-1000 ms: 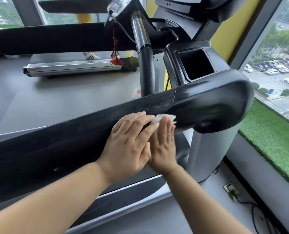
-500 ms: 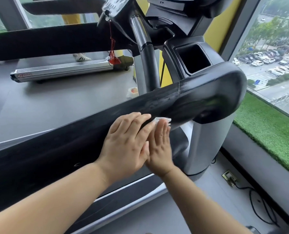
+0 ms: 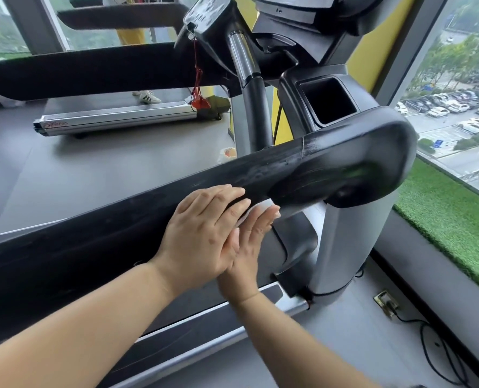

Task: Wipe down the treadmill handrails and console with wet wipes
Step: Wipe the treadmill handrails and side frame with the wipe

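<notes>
Wet wipe (image 3: 261,206) on the near face of the black handrail (image 3: 120,242), close to the rail's lower edge and just short of its rounded far end. Only a white corner shows; the rest is hidden under the hands. Left hand (image 3: 202,242) lies flat on the rail, fingers straight and together, partly overlapping the right hand (image 3: 246,247), which is equally flat with straight fingers over the wipe. Neither hand curls round anything: the wipe is pressed, not gripped.

Judged step: wiping the handrail's side face toward the end cap. To do it well, press evenly through the flat fingers so the wipe does not bunch or slip out at the lower edge. Overlap the strokes, and follow the curve around the rounded end, where pale streaks on the top surface suggest an uneven film. The underside is not visible and probably needs its own pass.

Beyond the rail: cup holder (image 3: 327,99), console (image 3: 202,15) with red cord (image 3: 197,88), grey upright (image 3: 344,247), artificial turf (image 3: 442,219) along the window.
</notes>
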`<state>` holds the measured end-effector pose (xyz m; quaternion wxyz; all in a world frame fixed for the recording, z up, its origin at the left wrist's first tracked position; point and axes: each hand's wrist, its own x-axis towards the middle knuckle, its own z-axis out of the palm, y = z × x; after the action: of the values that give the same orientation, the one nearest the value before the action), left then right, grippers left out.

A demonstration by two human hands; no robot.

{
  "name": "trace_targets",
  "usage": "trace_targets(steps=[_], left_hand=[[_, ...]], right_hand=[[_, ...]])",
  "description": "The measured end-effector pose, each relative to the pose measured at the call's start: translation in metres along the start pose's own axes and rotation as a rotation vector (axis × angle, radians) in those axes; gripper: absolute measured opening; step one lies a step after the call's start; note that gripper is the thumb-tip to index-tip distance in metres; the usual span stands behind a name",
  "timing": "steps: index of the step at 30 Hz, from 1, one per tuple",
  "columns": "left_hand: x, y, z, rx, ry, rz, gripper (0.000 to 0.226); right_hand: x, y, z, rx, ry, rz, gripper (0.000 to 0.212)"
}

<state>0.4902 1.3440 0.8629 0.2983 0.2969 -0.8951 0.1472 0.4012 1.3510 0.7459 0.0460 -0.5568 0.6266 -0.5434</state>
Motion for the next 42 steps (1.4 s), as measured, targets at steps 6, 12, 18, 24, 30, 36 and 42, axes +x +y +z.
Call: trace_targets(steps=[6, 12, 18, 24, 30, 36, 42], left_hand=[[-0.001, -0.003, 0.005, 0.008, 0.024, 0.019, 0.038], [-0.003, -0.003, 0.010, 0.047, 0.027, 0.044, 0.038], [-0.004, -0.005, 0.008, 0.012, 0.037, 0.064, 0.038], [-0.016, -0.004, -0.001, -0.001, 0.080, 0.003, 0.037], [-0.038, -0.010, 0.000, 0.079, 0.110, -0.013, 0.038], [-0.038, -0.013, 0.000, 0.091, 0.116, -0.012, 0.037], [-0.037, -0.010, 0.000, 0.062, 0.130, -0.033, 0.040]], right_hand=[[0.074, 0.011, -0.055, 0.440, 0.288, 0.498, 0.061], [0.016, -0.015, -0.012, 0.471, 0.082, 0.445, 0.070], [0.046, -0.010, -0.039, 0.476, 0.198, 0.487, 0.063], [0.049, -0.015, -0.036, 0.218, 0.167, 0.281, 0.075], [0.018, 0.029, -0.026, -0.419, -0.040, -0.518, 0.066], [0.068, 0.033, -0.065, -0.131, 0.148, 0.120, 0.079], [0.014, -0.016, -0.012, -0.298, -0.002, -0.411, 0.064]])
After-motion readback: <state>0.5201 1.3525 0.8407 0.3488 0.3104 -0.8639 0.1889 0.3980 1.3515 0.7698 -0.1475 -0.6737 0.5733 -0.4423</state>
